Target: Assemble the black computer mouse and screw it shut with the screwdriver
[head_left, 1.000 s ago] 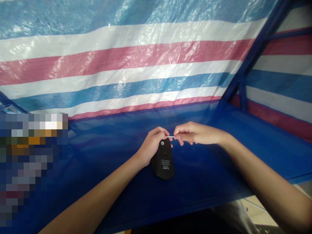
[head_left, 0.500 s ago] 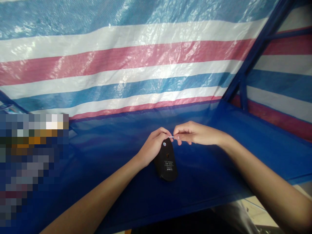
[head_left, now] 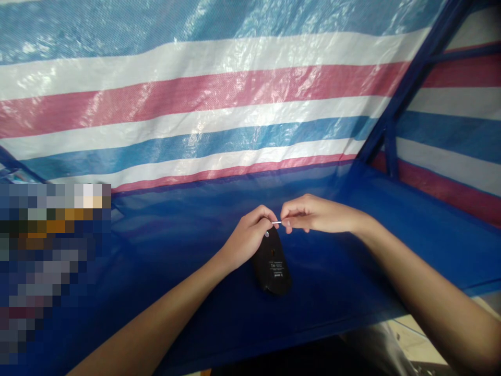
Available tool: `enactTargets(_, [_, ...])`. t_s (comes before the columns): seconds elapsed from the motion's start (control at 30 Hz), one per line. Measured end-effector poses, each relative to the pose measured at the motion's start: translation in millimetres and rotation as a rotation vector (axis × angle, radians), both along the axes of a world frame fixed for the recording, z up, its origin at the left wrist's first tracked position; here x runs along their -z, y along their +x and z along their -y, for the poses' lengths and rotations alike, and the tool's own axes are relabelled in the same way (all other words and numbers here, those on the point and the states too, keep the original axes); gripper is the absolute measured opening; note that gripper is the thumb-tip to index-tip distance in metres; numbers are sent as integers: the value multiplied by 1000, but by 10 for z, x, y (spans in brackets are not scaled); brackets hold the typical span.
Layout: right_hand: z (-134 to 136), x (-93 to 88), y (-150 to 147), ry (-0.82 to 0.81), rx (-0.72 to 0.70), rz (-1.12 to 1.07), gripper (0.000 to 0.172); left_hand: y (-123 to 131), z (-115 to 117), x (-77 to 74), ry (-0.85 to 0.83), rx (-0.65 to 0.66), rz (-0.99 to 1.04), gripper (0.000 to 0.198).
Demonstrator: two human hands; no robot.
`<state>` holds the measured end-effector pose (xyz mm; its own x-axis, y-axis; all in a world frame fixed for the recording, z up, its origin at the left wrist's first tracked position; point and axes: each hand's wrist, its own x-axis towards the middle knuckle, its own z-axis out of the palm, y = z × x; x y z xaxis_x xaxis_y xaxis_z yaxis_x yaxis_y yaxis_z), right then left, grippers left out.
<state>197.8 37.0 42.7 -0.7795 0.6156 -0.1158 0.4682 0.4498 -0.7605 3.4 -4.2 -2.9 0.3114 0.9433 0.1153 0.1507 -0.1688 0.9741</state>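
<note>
Tarpaulin wall: a woven plastic sheet with wide stripes of blue, white and red; it hangs behind the work, wrinkled and shiny where the light comes, and a similar striped part is at the right.
Blue tabletop: smooth and slightly glossy, it reaches to the foot of the sheet and reflects its stripes weakly.
Blue frame post: it leans at the right corner, with thinner bars joined to it.
Pixelated patch: it covers the left side, so its contents I cannot tell.
Pale floor: a small piece is visible below the near edge, at lower right.
Right hand: fingers curled, thumb and forefinger pinched on one end of the rod.
Left hand: closed around the far end of the computer mouse.
Computer mouse: black, underside with printed label facing up, over the tabletop's middle; whether it touches, I cannot tell.
Rod: thin and whitish, between both hands' fingertips.
</note>
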Motion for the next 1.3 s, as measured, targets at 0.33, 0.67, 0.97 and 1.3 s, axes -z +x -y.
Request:
enactTargets(0.33, [-20,-53,121,-219,17,-77,35,10,-15,25,-123,11,126,9])
enactTargets(0.67, [-49,-66,294,-442,44,-541,38,38,9,-41,-297,-51,355,12])
enactTargets(0.97, [72,-34,69,-381,80,-635,24,20,-54,26,-307,-69,351,10])
enactTargets(1.3, [48,42,-109,145,396,-629,24,48,3,64,-146,40,140,24])
